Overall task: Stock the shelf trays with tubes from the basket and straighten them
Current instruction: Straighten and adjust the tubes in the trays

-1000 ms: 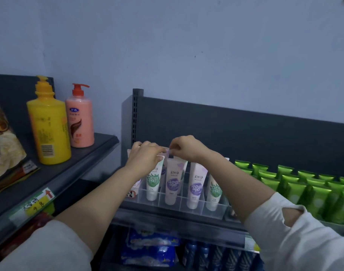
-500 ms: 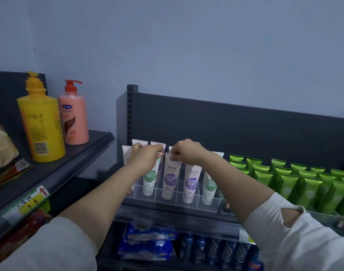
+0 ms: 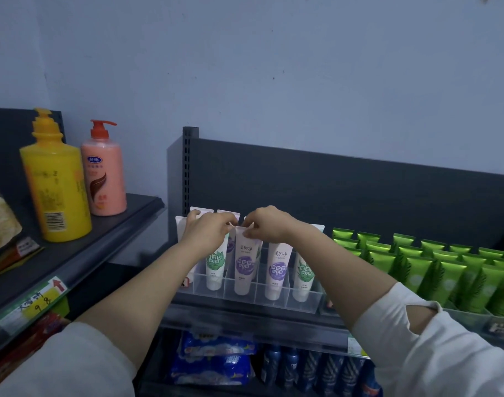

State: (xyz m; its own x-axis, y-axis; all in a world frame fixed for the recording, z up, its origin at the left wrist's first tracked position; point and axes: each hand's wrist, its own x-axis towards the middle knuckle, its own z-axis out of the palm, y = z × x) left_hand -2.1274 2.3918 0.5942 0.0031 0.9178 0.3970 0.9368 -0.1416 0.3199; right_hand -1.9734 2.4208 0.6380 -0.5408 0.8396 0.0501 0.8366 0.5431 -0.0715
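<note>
A clear divided tray (image 3: 301, 305) on the dark shelf holds white tubes standing cap-down. In its front row stand a green-labelled tube (image 3: 215, 267), a purple-labelled tube (image 3: 245, 263), another purple one (image 3: 278, 272) and a green one (image 3: 303, 279). More tubes stand behind, mostly hidden by my hands. My left hand (image 3: 207, 232) and my right hand (image 3: 269, 224) both pinch the flat top edge of the first purple-labelled tube. The basket is out of view.
Rows of green tubes (image 3: 445, 267) fill trays to the right. A yellow pump bottle (image 3: 55, 181) and a pink pump bottle (image 3: 106, 170) stand on the left shelf (image 3: 101, 233). Blue packs (image 3: 213, 359) and blue bottles lie on the shelf below.
The view has shifted a little. My hands stay together at the tops of the tubes, now both closed on the purple-labelled tube's top edge.
</note>
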